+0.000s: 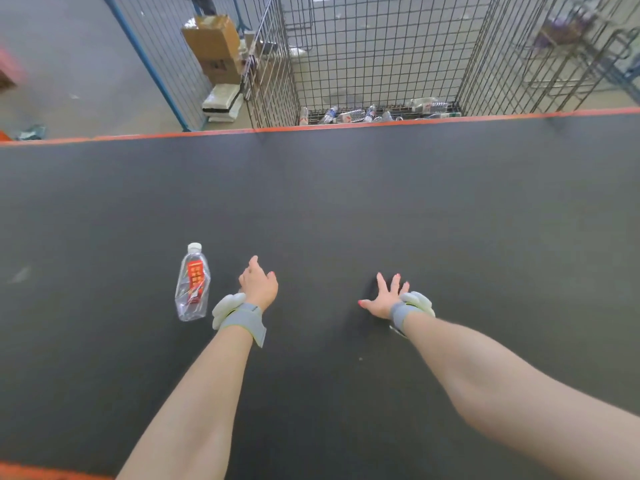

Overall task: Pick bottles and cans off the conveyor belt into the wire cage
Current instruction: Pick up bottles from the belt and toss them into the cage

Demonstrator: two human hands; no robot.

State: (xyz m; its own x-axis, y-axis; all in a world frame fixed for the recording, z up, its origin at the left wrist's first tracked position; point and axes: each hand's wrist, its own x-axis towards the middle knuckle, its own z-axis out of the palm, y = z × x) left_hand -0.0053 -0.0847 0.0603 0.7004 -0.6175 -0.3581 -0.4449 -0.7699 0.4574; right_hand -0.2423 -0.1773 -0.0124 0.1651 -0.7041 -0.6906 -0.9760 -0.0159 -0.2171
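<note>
A clear bottle (192,284) with a white cap and a red label lies on its side on the dark belt (346,202), cap pointing away from the person. It lies just left of the left hand (259,285) and is not held. That hand reaches out over the belt with its fingers loosely bent and grips nothing. The right hand (383,297) is well apart from the bottle, palm down, fingers spread wide and straight, also holding nothing. Whether it touches the belt or hangs just above it cannot be told. Both forearms are bare, and each wrist wears a grey band (242,318) with a white padded piece on it.

Past the belt's far orange edge (450,120) stands the wire cage (381,46), right against the belt. On its floor lie several clear bottles (349,116), seen through the mesh just above the edge. Left of the cage a tilted cardboard box (214,43) sits behind a blue-framed mesh panel (156,64), on a grey concrete floor (69,64).
</note>
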